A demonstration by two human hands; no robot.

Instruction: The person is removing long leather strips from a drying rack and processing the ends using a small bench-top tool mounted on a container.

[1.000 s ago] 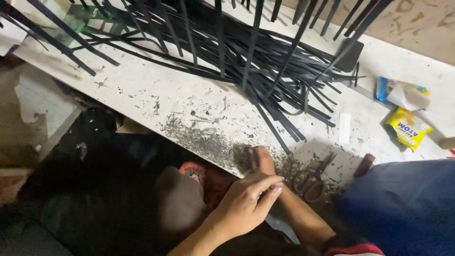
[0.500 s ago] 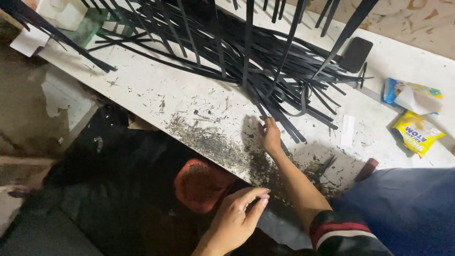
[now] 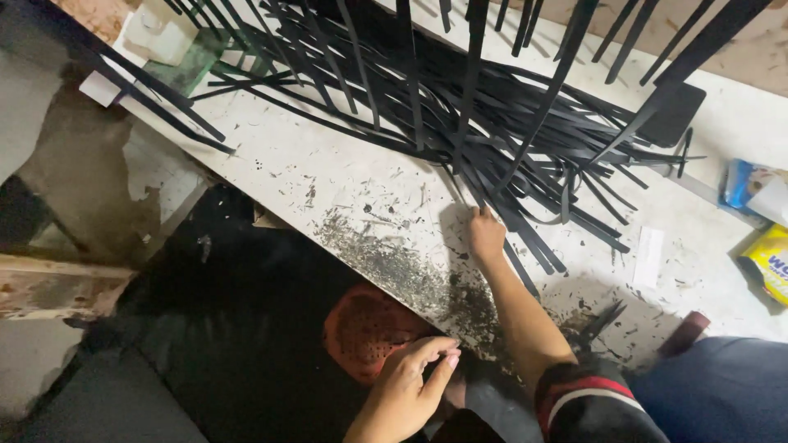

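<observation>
A: Since half a second back, right hand point(image 3: 486, 235) has pushed further up the white table point(image 3: 328, 176), now at the lower edge of the black strip pile point(image 3: 492, 123). Left hand point(image 3: 410, 385) barely shifted, still low centre of frame.

B: Grip on the right?

A: Head view: palm down, fingers flat and together, fingertips touching the nearest strips. Not closed around anything that I can see. Whether it pinches a strip underneath, can't tell.

B: Left?

A: Half curled, fingers bent toward the table edge, thumb out. Holds nothing visible. It sits just beside the red perforated basket point(image 3: 369, 328) below the table edge.

B: Strips?

A: Tangled heap across upper centre to right of frame, several ends hanging off the table's left edge. Dark shavings point(image 3: 394, 262) spread between the pile and the near edge, thickest by the right forearm.

B: Anything else?

A: Black flat slab point(image 3: 677, 115) upper right, partly under strips. Yellow packet point(image 3: 767, 262) and blue packet point(image 3: 739, 184) at right edge. White paper slip point(image 3: 648, 256) near them.
</observation>
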